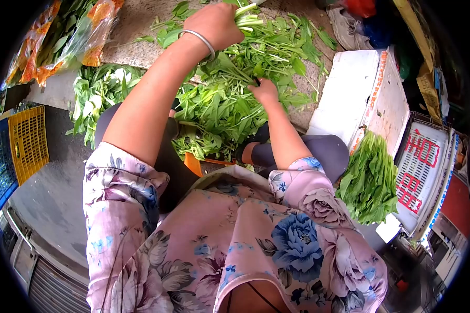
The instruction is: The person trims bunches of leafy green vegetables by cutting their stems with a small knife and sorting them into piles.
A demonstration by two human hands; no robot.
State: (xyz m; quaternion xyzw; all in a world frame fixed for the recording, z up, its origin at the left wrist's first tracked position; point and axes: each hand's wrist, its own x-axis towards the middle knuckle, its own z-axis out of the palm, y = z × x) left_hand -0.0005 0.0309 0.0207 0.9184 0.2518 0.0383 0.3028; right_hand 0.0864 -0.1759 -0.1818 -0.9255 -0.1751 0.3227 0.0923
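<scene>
My left hand, with a metal bangle at its wrist, is closed around a bunch of pale green stalks at the top of the view. The leaves of that bunch are mostly hidden by the hand. Lower and to the right, my right hand is closed on a small black object, of which only a short tip shows; its kind is unclear. Around and under both hands lies a heap of loose leafy greens on a stone slab.
Plastic-wrapped greens lie upper left. More leaves are near my left knee. Yellow and blue crates stand at left. To the right are a white foam box, a bundle of greens and a white crate with red marks.
</scene>
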